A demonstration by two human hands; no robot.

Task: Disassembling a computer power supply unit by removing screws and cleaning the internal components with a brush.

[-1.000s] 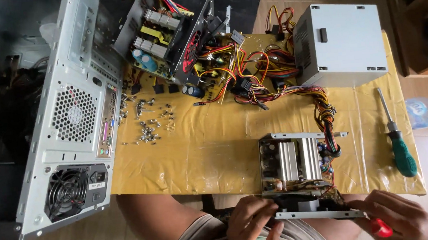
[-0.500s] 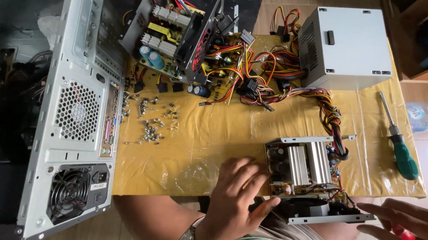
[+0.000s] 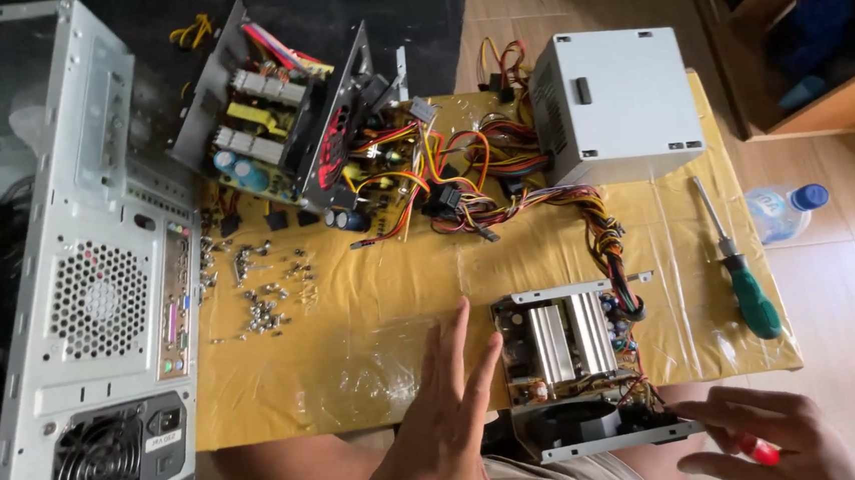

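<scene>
Opened power supply unit (image 3: 571, 360) sits lower centre at the edge of the yellow table cover (image 3: 372, 304), left hand (image 3: 450, 424) flat, fingers spread, empty beside it, right hand (image 3: 762, 437) curled loosely about a red-handled tool (image 3: 760, 449), fingertips at its lower bracket.

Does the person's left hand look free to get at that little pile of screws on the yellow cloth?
Probably yes. The left hand is open and holds nothing, and only bare yellow cloth lies between it and the loose screws. The opened power supply sits off to its other side.
</scene>
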